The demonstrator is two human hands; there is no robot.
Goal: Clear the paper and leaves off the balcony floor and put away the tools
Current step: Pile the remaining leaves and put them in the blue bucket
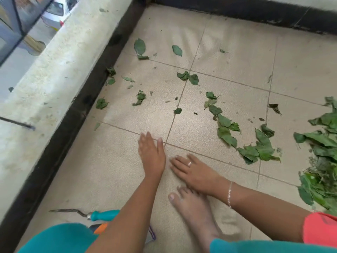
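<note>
Green leaves (226, 125) lie scattered over the beige tiled balcony floor (237, 57), with a thick heap of leaves (322, 161) at the right edge. My left hand (151, 156) hovers or rests flat on the tiles with straight fingers, holding nothing. My right hand (193, 172), wearing a ring, lies flat on the floor beside it, fingers spread toward the left. A garden tool with a teal handle (104, 214) and thin metal tip lies at the lower left. Beside it an orange and grey tool (99, 228) peeks out from behind my arm. No paper is visible.
A low concrete parapet wall (60, 73) with a dark skirting (76, 114) runs along the left; a second dark skirting closes the far side. My bare foot (195, 210) stands under my right wrist. A parked car (56, 13) shows beyond the wall.
</note>
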